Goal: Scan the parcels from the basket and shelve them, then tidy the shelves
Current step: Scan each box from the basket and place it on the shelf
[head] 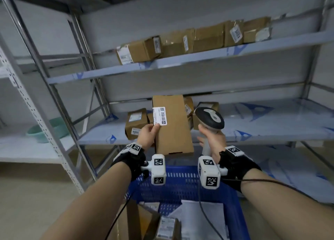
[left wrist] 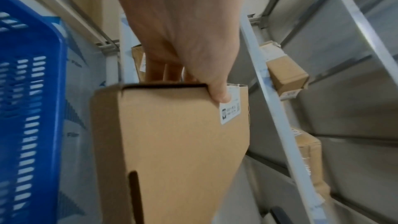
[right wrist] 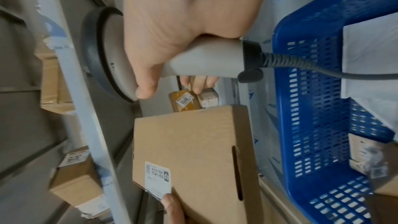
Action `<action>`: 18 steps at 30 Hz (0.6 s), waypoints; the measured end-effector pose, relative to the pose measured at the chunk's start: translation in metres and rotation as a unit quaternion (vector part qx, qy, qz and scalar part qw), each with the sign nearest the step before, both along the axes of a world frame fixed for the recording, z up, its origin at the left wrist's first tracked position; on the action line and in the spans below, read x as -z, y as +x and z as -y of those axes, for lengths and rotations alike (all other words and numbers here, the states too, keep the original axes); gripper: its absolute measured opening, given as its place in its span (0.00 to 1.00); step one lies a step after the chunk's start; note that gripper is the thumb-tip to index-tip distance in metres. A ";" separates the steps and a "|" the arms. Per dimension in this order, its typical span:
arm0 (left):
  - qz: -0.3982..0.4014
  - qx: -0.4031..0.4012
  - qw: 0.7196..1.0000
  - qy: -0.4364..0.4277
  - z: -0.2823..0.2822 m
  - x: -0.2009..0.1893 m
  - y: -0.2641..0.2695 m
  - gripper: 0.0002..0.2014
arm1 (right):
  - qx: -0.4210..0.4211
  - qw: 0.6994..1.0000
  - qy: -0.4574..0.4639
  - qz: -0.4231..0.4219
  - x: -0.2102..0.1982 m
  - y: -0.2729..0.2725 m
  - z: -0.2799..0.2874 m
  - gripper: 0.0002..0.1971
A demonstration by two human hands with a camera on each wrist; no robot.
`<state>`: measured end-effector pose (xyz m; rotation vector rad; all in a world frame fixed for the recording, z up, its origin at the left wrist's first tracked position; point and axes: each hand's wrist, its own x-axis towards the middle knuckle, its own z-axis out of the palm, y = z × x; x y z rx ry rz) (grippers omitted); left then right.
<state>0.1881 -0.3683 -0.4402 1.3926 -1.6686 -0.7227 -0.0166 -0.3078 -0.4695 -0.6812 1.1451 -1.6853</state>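
**Parcel held up for the scanner**

The blue basket (head: 180, 182) sits nearest, below both wrists, with more parcels inside. Above it the left hand (head: 147, 134) pinches the tall cardboard parcel (head: 171, 126), thumb at the label (head: 160, 116), whose face is turned outward, likely for scanning. The right hand (head: 212, 136) has its fingers wrapped round the scanner (head: 210, 119) just beside the parcel. The lower shelf (head: 253, 129) waits behind.
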 end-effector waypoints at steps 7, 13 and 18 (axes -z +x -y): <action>-0.184 0.184 0.957 0.127 -0.007 -0.054 -0.019 0.23 | 0.017 0.999 -0.027 -0.014 -0.041 -0.013 0.006 0.27; -0.173 0.225 0.957 0.064 -0.011 -0.123 -0.029 0.29 | 0.071 0.995 -0.069 -0.010 -0.076 -0.024 0.009 0.27; -0.219 0.140 0.966 0.004 -0.002 -0.190 -0.044 0.22 | 0.056 0.994 -0.086 0.033 -0.101 -0.032 0.013 0.17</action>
